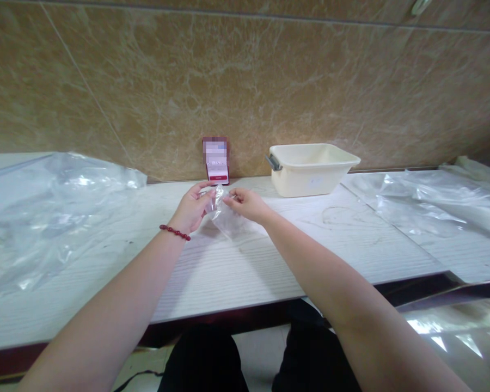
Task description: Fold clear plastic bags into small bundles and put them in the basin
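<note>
Between my two hands, a clear plastic bag is held just above the white wood-grain table, its loose end hanging toward me. My left hand, with a dark red bead bracelet on the wrist, pinches the bag's gathered part from the left. From the right, my right hand grips the same bag between thumb and fingers. Right behind the hands, a phone with a lit screen leans upright against the wall. Whether anything is inside the bag, I cannot tell.
A cream plastic bin with a grey handle stands at the wall, right of my hands. Clear plastic bags lie spread at the left and piled at the right. The marbled wall bounds the table's back.
</note>
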A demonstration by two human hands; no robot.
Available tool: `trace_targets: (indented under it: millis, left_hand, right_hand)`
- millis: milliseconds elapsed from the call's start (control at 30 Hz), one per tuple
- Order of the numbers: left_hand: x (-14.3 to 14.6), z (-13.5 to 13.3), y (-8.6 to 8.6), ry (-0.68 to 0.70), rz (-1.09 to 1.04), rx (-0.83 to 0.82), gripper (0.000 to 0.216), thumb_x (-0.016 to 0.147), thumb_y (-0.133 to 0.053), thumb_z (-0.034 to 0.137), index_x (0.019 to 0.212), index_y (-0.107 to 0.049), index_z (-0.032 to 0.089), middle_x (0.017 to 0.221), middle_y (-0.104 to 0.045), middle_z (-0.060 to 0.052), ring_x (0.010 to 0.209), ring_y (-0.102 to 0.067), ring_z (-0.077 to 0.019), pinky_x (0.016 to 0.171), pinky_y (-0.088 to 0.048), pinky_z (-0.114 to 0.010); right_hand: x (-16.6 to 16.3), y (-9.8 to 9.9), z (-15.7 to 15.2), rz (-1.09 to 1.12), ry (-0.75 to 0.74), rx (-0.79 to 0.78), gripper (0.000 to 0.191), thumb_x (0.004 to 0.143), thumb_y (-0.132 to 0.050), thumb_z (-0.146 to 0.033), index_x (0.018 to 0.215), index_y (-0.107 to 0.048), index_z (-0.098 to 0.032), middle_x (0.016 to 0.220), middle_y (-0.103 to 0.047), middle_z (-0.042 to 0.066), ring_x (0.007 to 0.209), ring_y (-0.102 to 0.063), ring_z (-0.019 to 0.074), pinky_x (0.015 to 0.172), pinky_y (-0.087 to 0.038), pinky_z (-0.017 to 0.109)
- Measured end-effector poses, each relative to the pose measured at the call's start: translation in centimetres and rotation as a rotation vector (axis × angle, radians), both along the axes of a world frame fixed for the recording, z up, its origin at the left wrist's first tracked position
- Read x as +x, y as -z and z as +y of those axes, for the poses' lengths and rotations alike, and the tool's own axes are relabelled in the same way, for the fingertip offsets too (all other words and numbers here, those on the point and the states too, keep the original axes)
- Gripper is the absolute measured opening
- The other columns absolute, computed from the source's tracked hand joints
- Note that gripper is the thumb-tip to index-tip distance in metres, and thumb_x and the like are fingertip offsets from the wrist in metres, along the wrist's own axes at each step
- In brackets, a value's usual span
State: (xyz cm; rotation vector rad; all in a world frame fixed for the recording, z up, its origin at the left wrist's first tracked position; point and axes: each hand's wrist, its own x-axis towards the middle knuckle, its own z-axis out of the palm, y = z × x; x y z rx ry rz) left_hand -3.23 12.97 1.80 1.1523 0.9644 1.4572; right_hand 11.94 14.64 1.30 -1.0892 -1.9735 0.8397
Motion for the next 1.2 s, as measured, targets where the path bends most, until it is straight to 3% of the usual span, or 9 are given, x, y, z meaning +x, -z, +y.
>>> trace_targets:
  millis: [133,333,467,533,700,867,933,1033,1200]
  left_hand:
    - [0.0,-0.3,-0.3,0.013,-0.027,-0.043,0.041,0.066,-0.060,0.019,0.105,-0.049,0.023,0.071,-0.061,0.000,0.057,-0.056,-0.0105,0.053,-0.045,-0.022]
    - [0.4,-1.0,-0.3,0.193,-0.055,-0.077,0.071,0.067,-0.060,0.015,0.124,-0.023,0.036,0.094,-0.058,-0.002,0.072,-0.058,-0.0132,0.063,-0.047,-0.030]
    - [1.1,-0.9,0.6,0.257,0.046,-0.059,0.057,0.065,-0.061,0.016,0.117,-0.040,0.024,0.101,-0.056,-0.005,0.078,-0.056,-0.0125,0.069,-0.046,-0.028]
    - [1.2,-0.8,1.0,0.251,0.174,-0.042,0.050,0.066,-0.060,0.020,0.114,-0.046,0.018,0.093,-0.059,-0.005,0.073,-0.056,-0.0113,0.069,-0.045,-0.027]
    - [1.0,-0.9,1.2,0.241,0.403,-0.014,0.058,0.065,-0.058,0.020,0.120,-0.040,0.017,0.085,-0.061,-0.004,0.066,-0.056,-0.0102,0.064,-0.045,-0.025]
    - [1.0,-1.4,0.9,0.333,0.330,0.020,0.069,0.061,-0.062,0.016,0.124,-0.033,0.021,0.116,-0.047,-0.009,0.084,-0.054,-0.0135,0.072,-0.045,-0.027]
    - [1.2,-1.5,0.8,0.358,0.252,0.031,0.075,0.060,-0.063,0.015,0.126,-0.027,0.023,0.124,-0.039,-0.010,0.090,-0.053,-0.0150,0.076,-0.044,-0.028]
    - [1.5,-1.6,0.8,0.336,0.179,0.000,0.082,0.062,-0.063,0.019,0.128,-0.015,0.026,0.122,-0.037,-0.012,0.081,-0.055,-0.0132,0.071,-0.046,-0.030]
    - [1.5,-1.3,1.3,0.222,0.144,-0.062,0.079,0.067,-0.058,0.023,0.128,-0.009,0.025,0.108,-0.044,-0.008,0.069,-0.054,-0.0083,0.069,-0.046,-0.031]
  right_hand:
    - [0.0,-0.3,-0.1,-0.062,0.051,-0.012,0.026,0.073,-0.046,-0.043,0.078,-0.054,-0.019,0.051,-0.050,-0.003,0.043,-0.044,0.0072,0.046,-0.032,0.020]
    - [0.3,-0.4,0.2,0.001,0.189,0.040,0.023,0.075,-0.042,-0.041,0.077,-0.051,-0.020,0.052,-0.048,-0.005,0.039,-0.041,0.0060,0.043,-0.030,0.019]
    - [0.5,0.1,0.7,0.051,0.227,0.025,0.025,0.076,-0.040,-0.043,0.076,-0.049,-0.020,0.052,-0.047,-0.005,0.039,-0.040,0.0057,0.041,-0.030,0.018]
    - [0.5,0.3,0.9,0.063,0.231,-0.012,0.026,0.075,-0.039,-0.044,0.074,-0.049,-0.020,0.051,-0.045,-0.005,0.041,-0.040,0.0057,0.041,-0.030,0.017]
    - [0.5,0.5,1.0,0.118,0.218,-0.139,0.028,0.074,-0.040,-0.045,0.070,-0.049,-0.019,0.048,-0.041,-0.006,0.041,-0.036,0.0054,0.040,-0.027,0.017]
    - [0.7,-0.1,0.5,0.031,0.256,-0.106,0.026,0.075,-0.040,-0.044,0.073,-0.049,-0.019,0.045,-0.041,-0.007,0.039,-0.036,0.0060,0.041,-0.026,0.018]
    - [0.8,-0.8,0.4,-0.040,0.284,-0.050,0.025,0.075,-0.040,-0.043,0.075,-0.051,-0.020,0.044,-0.042,-0.006,0.039,-0.037,0.0064,0.042,-0.026,0.018]
    - [1.5,-3.1,1.0,-0.119,0.306,0.023,0.026,0.076,-0.039,-0.042,0.077,-0.052,-0.020,0.044,-0.044,-0.005,0.040,-0.039,0.0070,0.043,-0.027,0.019]
    - [6.4,-9.8,5.5,-0.229,0.483,0.241,0.030,0.076,-0.039,-0.043,0.079,-0.056,-0.018,0.053,-0.052,-0.002,0.045,-0.044,0.0077,0.046,-0.030,0.019]
